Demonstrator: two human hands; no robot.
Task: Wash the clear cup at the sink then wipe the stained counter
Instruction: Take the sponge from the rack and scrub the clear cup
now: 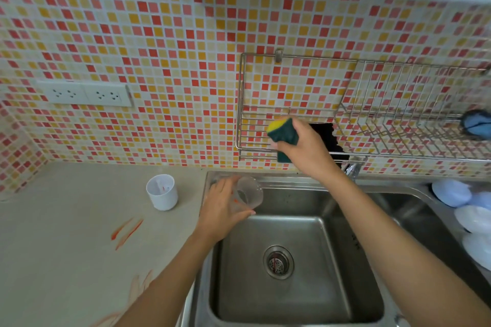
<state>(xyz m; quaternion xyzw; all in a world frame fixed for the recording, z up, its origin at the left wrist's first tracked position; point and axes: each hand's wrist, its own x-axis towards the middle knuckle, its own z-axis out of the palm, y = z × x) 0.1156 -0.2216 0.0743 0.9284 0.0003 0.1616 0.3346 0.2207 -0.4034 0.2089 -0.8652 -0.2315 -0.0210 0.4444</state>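
**Cup in one hand, sponge in the other, over the sink**

A mosaic wall of red, orange and cream tiles fills the back of the kitchen. Below it, the beige table runs along the left, marked with orange-red stains near its middle and more streaks towards the near edge. The stainless steel sink sits to the right of it, its drain strainer in the middle of the basin. A wire dish rack hangs on the wall above the sink, and a double wall socket is set in the tiles to the left.

The person's right hand is raised in front of the rack, fingers clamped round a yellow-and-green sponge. The left hand grips the clear cup, tilted on its side with the mouth facing right, over the sink's back left corner. A white cup with red smears inside stands upright on the table, just beside the sink's left rim.
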